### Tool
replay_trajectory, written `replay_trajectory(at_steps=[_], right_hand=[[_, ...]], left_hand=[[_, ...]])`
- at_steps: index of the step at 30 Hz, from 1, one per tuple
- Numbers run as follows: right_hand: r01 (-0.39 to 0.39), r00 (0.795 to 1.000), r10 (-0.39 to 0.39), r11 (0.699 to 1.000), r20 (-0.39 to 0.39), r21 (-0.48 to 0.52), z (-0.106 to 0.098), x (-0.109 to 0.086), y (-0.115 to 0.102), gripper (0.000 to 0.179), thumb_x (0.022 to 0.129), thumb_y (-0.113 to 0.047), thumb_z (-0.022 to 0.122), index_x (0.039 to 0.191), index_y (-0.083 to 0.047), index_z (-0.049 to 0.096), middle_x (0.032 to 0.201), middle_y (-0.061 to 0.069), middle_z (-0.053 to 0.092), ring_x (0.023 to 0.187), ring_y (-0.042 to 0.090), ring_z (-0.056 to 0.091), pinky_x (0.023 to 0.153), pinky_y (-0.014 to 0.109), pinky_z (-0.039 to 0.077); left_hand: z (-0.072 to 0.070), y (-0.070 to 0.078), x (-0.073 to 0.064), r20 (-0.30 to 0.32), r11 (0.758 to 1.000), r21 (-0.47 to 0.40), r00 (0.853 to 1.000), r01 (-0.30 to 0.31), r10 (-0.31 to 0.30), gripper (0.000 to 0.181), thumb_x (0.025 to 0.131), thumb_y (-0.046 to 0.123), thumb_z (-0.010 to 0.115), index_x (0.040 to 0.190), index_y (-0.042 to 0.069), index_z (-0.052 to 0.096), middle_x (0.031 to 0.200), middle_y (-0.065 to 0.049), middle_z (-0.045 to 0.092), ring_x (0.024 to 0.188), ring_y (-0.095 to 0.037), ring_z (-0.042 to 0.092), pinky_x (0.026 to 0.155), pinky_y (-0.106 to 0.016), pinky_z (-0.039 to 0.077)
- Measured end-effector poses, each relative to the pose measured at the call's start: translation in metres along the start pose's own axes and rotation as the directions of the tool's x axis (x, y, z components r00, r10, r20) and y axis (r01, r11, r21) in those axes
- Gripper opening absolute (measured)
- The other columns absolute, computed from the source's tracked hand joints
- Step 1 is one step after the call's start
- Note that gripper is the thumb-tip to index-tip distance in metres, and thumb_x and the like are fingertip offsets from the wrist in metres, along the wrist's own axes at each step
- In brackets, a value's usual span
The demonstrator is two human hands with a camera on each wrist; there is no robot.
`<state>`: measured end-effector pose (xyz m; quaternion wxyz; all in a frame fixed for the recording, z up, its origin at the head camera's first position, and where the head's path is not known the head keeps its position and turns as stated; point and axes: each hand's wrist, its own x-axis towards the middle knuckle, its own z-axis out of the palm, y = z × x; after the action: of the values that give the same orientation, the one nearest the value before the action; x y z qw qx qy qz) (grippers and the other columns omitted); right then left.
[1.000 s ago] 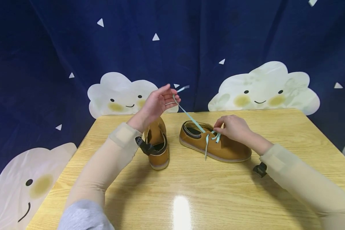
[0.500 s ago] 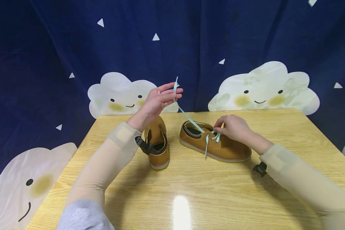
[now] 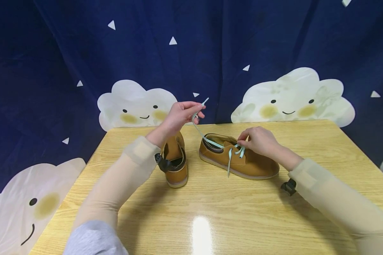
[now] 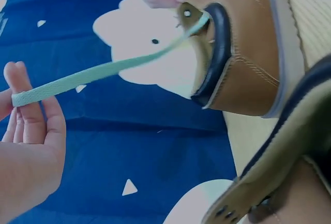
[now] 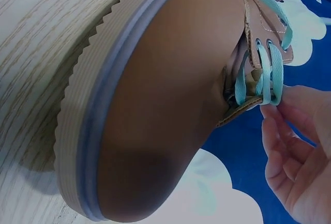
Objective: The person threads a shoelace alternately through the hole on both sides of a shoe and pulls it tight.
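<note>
A brown shoe (image 3: 258, 163) lies sole down on the table, its toe pointing right. A mint-green shoelace (image 4: 93, 74) is partly threaded through its eyelets, and one end hangs down the near side. Raised above the table, my left hand (image 3: 182, 114) pinches the other end between thumb and fingers. From there the lace sags down to the shoe's opening. My right hand (image 3: 260, 141) pinches the edge of the far eyelet flap (image 5: 243, 111), where loops of lace cross. Its fingertips are partly hidden behind that flap in the right wrist view.
A second brown shoe (image 3: 176, 177), with no lace seen in its eyelets, stands left of the laced one, under my left forearm. The wooden table (image 3: 229, 212) ends at a dark blue curtain (image 3: 198, 53) with cloud faces.
My left hand first had the lace across loose fingers; it now pinches it near the end and is slightly lower and further right. The lace has slackened. My right hand stays at the flap.
</note>
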<state>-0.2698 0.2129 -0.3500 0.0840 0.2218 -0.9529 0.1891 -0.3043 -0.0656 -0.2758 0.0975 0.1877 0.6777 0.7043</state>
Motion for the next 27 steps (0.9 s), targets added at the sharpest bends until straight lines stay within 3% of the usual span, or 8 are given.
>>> replay_trajectory(at_steps=[5,11,17,20,23,27], right_hand=[[-0.046,0.999,0.046,0.998,0.014,0.038,-0.001,0.000,0.000,0.010,0.087,-0.019,0.071,0.090,-0.012,0.078,0.083,0.000,0.072,0.071,0.017,0.059,0.059,0.037,0.044],[-0.078,0.997,0.075,0.991,0.034,0.107,-0.001,0.001,0.003,0.012,0.089,-0.018,0.070,0.091,-0.009,0.077,0.073,-0.004,0.068,0.061,0.012,0.055,0.056,0.033,0.042],[-0.090,0.995,0.083,0.984,0.055,0.151,-0.002,0.002,0.003,0.013,0.090,-0.016,0.069,0.092,-0.006,0.077,0.078,0.000,0.070,0.060,0.012,0.053,0.056,0.032,0.041],[-0.109,0.993,0.099,0.981,0.071,0.163,-0.003,0.002,0.004,0.014,0.091,-0.016,0.068,0.093,-0.005,0.077,0.080,0.001,0.071,0.061,0.013,0.053,0.056,0.031,0.041],[-0.127,0.990,0.114,0.976,0.083,0.175,-0.003,0.002,0.004,0.015,0.091,-0.017,0.068,0.095,-0.005,0.076,0.082,0.003,0.071,0.062,0.014,0.053,0.057,0.031,0.042],[-0.135,0.989,0.119,0.972,0.092,0.193,-0.003,0.003,0.005,0.015,0.091,-0.015,0.067,0.095,-0.004,0.076,0.085,0.005,0.072,0.063,0.014,0.054,0.058,0.032,0.042]], left_hand=[[0.014,-0.011,0.002,0.062,0.989,0.127,0.995,0.070,-0.079,0.022,0.099,0.006,0.056,0.109,-0.012,0.062,0.072,-0.006,0.068,0.051,-0.013,0.058,0.066,-0.028,0.052],[0.030,-0.029,0.008,0.112,0.949,0.282,0.978,0.140,-0.178,0.017,0.097,0.008,0.059,0.099,-0.006,0.068,0.084,-0.021,0.068,0.057,-0.017,0.062,0.067,-0.032,0.055],[0.045,-0.042,0.010,0.150,0.878,0.465,0.968,0.112,-0.202,0.021,0.097,0.012,0.061,0.100,-0.007,0.070,0.077,-0.011,0.070,0.067,-0.029,0.065,0.071,-0.039,0.054],[0.050,-0.049,0.010,0.158,0.834,0.548,0.970,0.070,-0.186,0.022,0.096,0.012,0.060,0.098,-0.007,0.071,0.080,-0.012,0.071,0.072,-0.031,0.064,0.067,-0.033,0.053],[0.056,-0.055,0.008,0.147,0.773,0.634,0.975,0.036,-0.166,0.021,0.094,0.013,0.060,0.089,-0.002,0.074,0.080,-0.010,0.071,0.064,-0.020,0.059,0.059,-0.021,0.046],[0.064,-0.061,0.008,0.122,0.704,0.709,0.977,0.036,-0.173,0.021,0.092,0.015,0.062,0.078,0.007,0.076,0.071,0.000,0.070,0.046,-0.007,0.037,0.046,-0.020,0.029]])
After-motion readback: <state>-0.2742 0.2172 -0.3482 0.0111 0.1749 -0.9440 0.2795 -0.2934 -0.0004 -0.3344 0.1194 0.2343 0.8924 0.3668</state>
